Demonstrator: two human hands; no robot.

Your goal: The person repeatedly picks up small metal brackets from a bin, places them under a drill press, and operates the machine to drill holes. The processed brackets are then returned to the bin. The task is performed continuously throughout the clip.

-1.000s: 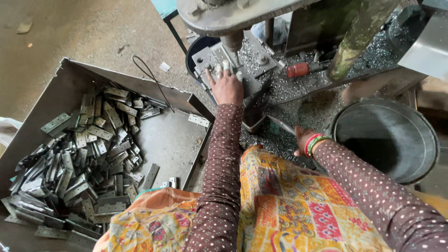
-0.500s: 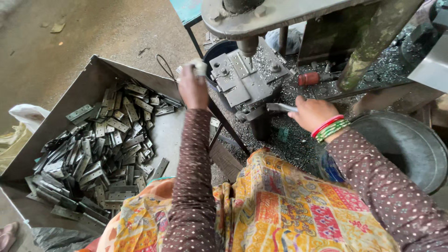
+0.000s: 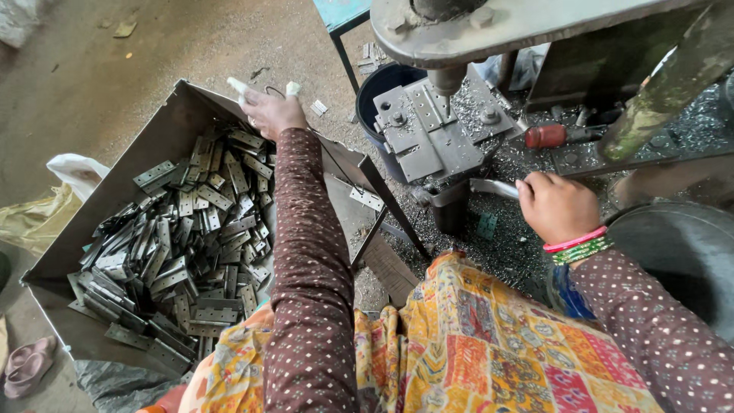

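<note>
My left hand [image 3: 269, 112] reaches over the far end of a grey sheet-metal tray [image 3: 90, 218]. Its fingers are spread and the tips are wrapped in white tape; I see nothing in it. The tray holds a heap of flat perforated metal plates [image 3: 191, 229]. My right hand [image 3: 556, 206] is closed around a short metal rod [image 3: 493, 186] beside the grey die block [image 3: 428, 130] of a press. The press punch [image 3: 445, 86] hangs just above the die. One loose plate [image 3: 367, 199] lies on the tray's near corner.
A red-handled tool [image 3: 547, 136] lies on the shavings-covered press bed. A round metal bucket [image 3: 688, 252] stands at the right and a dark tub [image 3: 376, 90] behind the die. A patterned cloth [image 3: 489, 344] covers my lap. A pale sack [image 3: 46, 206] lies left of the tray.
My left hand has left the die block and swung left to the tray's far end. My right hand has risen from beside the bucket and closed on the metal rod.
</note>
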